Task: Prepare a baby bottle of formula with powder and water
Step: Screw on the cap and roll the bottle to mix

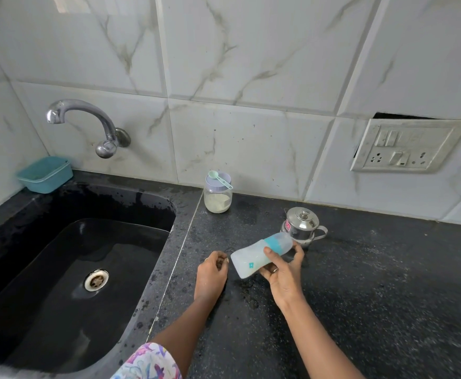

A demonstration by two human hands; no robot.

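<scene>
Gripping the capped baby bottle tilted in your right hand at centre frame, left hand loosely curled and empty at nine o'clock, you needed firm shaking, I judge, near the steel pot at one o'clock.

Desk is bare at lower right of frame, wide room there. Obstacles cluster mid-frame: steel pot right of centre, the tilted bottle in the right hand just in front of it. Powder jar with scoop on its lid stands at the wall, upper centre. Sink opens at left, tap overhanging.
</scene>
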